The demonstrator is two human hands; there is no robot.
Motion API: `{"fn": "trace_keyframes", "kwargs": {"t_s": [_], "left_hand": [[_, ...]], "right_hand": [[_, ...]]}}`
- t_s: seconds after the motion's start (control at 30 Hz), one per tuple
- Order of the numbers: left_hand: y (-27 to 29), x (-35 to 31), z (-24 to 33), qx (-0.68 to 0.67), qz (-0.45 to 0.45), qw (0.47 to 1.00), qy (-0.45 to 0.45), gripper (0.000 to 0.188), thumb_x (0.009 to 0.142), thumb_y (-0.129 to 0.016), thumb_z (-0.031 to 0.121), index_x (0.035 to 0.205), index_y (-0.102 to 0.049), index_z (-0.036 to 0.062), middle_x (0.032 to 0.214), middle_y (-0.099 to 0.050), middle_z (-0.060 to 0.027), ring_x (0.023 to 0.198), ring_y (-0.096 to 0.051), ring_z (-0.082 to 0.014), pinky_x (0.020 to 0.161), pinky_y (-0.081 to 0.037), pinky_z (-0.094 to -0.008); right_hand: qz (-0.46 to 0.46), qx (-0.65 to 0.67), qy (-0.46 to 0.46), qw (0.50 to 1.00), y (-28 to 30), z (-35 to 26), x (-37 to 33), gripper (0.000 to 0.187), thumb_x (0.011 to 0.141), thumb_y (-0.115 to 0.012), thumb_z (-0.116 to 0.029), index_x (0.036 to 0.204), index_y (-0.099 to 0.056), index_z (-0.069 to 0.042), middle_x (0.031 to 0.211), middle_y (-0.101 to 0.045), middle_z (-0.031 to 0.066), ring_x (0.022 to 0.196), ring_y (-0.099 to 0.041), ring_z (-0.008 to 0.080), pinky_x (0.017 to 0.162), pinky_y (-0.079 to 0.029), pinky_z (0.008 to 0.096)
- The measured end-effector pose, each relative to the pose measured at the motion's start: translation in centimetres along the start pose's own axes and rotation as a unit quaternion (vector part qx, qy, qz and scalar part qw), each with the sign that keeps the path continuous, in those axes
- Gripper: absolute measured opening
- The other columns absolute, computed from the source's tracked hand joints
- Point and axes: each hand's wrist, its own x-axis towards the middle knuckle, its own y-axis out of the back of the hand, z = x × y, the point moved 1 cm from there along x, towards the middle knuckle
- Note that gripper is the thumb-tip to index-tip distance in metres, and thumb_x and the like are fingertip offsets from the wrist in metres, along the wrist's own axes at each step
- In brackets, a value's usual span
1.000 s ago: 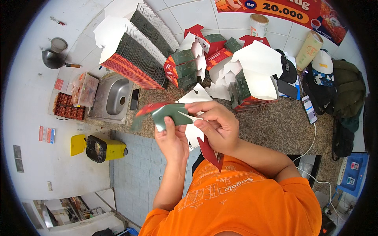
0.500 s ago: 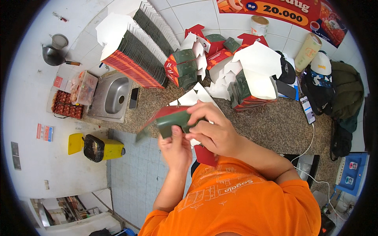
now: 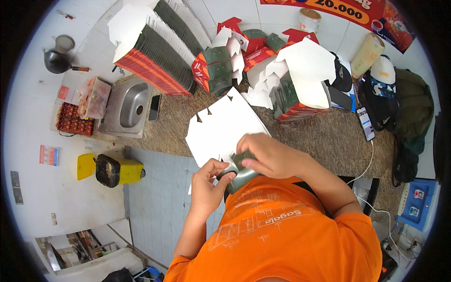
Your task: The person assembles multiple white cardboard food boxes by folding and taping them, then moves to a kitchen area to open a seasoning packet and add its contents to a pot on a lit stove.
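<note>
Close in front of my orange shirt, my left hand pinches the edge of a green cardboard panel of a takeaway box between thumb and fingers. My right hand grips a darker green flap of the same piece, its fingers curled over it. Just beyond the hands is a large white cardboard sheet with small notches along its far edge, over the counter's front edge. I cannot tell whether the sheet and the green panel are one piece.
Tall stacks of flat box cardboard stand at the back left, and partly folded red and green boxes lie beside them. More nested boxes sit to the right. A sink, a phone and a cable-connected phone are on the granite counter.
The green panel has come down and nearer my body, and both hands have moved lower with it. More of the white sheet now shows. The red side is hidden now.
</note>
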Motion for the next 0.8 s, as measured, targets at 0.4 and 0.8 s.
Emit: {"fn": "trace_keyframes", "kwargs": {"t_s": [0.4, 0.8], "left_hand": [[-2.5, -1.8, -1.3, -0.036, 0.031, 0.999, -0.023, 0.02, 0.088, -0.079, -0.001, 0.108, -0.077, -0.003, 0.092, -0.076, -0.0089, 0.089, -0.067, -0.0132, 0.078, -0.051, -0.0264], [-3.0, -0.6, -3.4, 0.318, -0.09, 0.91, -0.25, 0.046, 0.074, -0.087, 0.019, 0.119, -0.075, 0.0154, 0.113, -0.073, -0.0031, 0.112, -0.062, -0.0203, 0.094, -0.034, -0.0414]], "right_hand": [[-0.039, 0.079, -0.057, 0.994, -1.7, -0.4, -1.9, 0.023, 0.096, -0.071, -0.028, 0.101, -0.071, -0.005, 0.089, -0.071, 0.0098, 0.082, -0.066, 0.0338, 0.079, -0.05, 0.0429], [0.412, 0.183, -0.17, 0.876, 1.9, 1.9, 0.7, 0.064, 0.106, -0.058, -0.019, 0.159, -0.026, -0.002, 0.149, -0.051, 0.0265, 0.129, -0.058, 0.0317, 0.109, -0.045, 0.0391]]}}
